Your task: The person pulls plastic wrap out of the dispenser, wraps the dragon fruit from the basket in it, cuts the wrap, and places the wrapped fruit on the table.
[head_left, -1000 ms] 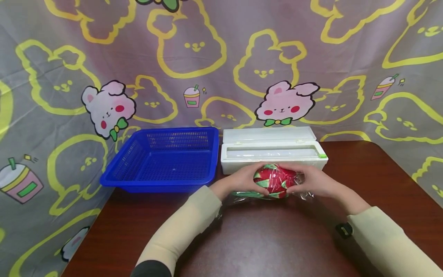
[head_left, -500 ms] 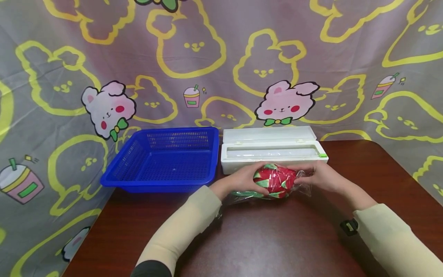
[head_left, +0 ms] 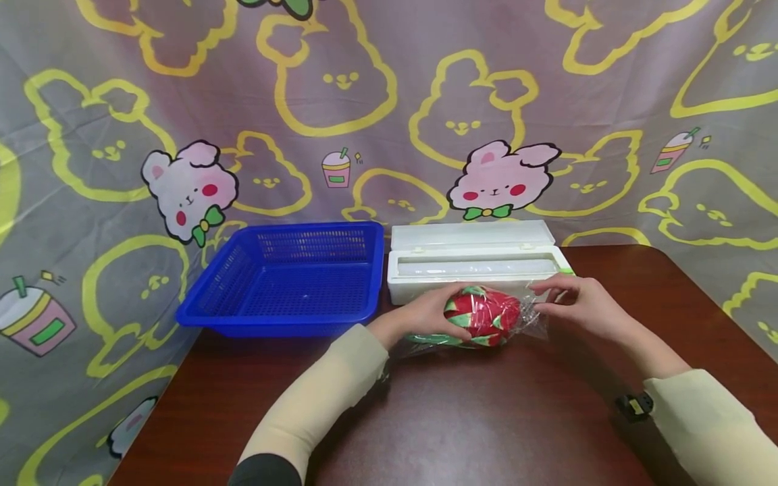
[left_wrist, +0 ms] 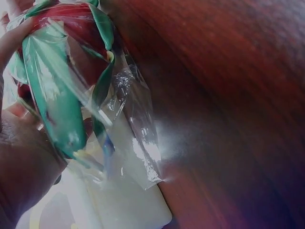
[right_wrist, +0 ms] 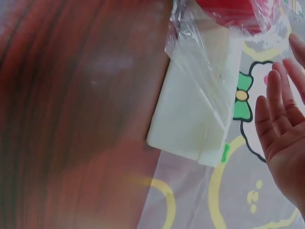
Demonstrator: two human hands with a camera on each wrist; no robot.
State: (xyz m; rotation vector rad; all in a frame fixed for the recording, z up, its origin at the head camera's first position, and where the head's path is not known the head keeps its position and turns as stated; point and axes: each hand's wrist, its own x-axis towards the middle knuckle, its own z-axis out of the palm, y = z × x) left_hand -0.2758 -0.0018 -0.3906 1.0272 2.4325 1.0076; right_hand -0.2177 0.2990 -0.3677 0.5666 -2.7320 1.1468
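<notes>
A red dragon fruit with green scales [head_left: 483, 317], wrapped in clear cling film, is held in front of the white box. My left hand [head_left: 425, 315] grips its left end, thumb on the near side and fingers behind. The left wrist view shows green leaf tips [left_wrist: 57, 105] and loose film [left_wrist: 143, 138] hanging under that hand. At the fruit's right end, crumpled film [head_left: 530, 314] sticks out. My right hand [head_left: 577, 307] is beside this film, fingertips right at its edge; in the right wrist view its fingers [right_wrist: 275, 95] are extended and spread.
Behind the fruit stands the white cling film box [head_left: 413, 291], lid [head_left: 474, 236] up, a film roll [head_left: 480, 267] inside and a green slider at its right end. A blue plastic basket [head_left: 286, 329] stands left on the brown table [head_left: 474, 418]. A patterned curtain [head_left: 389, 40] hangs behind.
My right hand has come off the fruit's right side and moved right, its fingers loosening and leaving the film end exposed. The left hand and the fruit have stayed in place.
</notes>
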